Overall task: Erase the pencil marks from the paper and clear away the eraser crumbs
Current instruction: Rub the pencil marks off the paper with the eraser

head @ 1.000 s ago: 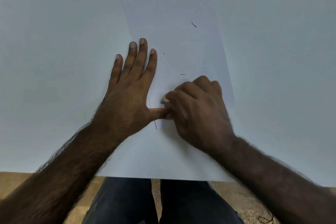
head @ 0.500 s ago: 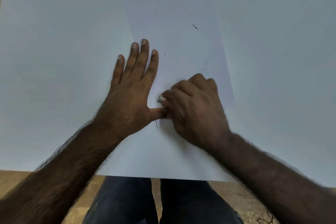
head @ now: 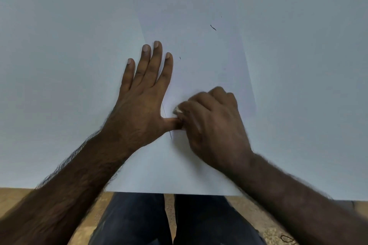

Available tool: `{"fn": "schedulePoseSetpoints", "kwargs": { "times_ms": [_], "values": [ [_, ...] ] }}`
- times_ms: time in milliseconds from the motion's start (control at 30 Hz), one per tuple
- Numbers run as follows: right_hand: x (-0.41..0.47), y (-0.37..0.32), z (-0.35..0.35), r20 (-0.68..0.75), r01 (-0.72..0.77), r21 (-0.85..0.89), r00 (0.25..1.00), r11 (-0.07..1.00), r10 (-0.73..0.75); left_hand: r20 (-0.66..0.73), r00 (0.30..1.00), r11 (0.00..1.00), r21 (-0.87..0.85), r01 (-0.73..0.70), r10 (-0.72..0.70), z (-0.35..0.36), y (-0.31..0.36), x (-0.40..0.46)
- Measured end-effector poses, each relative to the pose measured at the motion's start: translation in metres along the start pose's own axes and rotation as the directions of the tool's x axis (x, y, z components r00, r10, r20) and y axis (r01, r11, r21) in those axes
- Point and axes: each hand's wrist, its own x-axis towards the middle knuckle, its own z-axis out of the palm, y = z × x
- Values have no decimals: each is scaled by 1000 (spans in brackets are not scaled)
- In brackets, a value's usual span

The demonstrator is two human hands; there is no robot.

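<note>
A white sheet of paper (head: 201,61) lies on the pale table, reaching the table's near edge. My left hand (head: 145,95) presses flat on the sheet's left side, fingers spread, thumb stretched right. My right hand (head: 211,121) is closed on a small white eraser (head: 176,110), whose tip shows just above my left thumb. A thin pencil line (head: 167,121) runs under the thumb, between the two hands. Dark eraser crumbs lie further up the sheet: a long one (head: 213,27) near the top and a tiny one (head: 180,58) beside my left index finger.
The pale table (head: 59,45) extends on all sides of the sheet. Below its near edge (head: 199,193) I see my legs in dark trousers and a speckled floor with a small dark loop of cord (head: 286,239) at the lower right.
My right hand with the eraser has rubbed back and forth beside my left thumb, ending slightly left. A short mark above my right hand a second ago is gone. My left hand has stayed put.
</note>
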Motion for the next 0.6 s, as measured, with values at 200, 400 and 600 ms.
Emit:
{"fn": "schedulePoseSetpoints", "kwargs": {
  "times_ms": [200,400,600],
  "values": [
    [30,45,-12,-224,-221,-34,952,975,208,22,1000,1000,11,-14,13,-1,-1,-1],
    [34,55,-6,-284,-295,138,903,946,323,55,998,1000,7,-14,14,-6,3,-1],
    [31,54,-4,-299,-306,202,886,931,356,84,995,999,14,-51,50,-4,8,-9]
  ]
}}
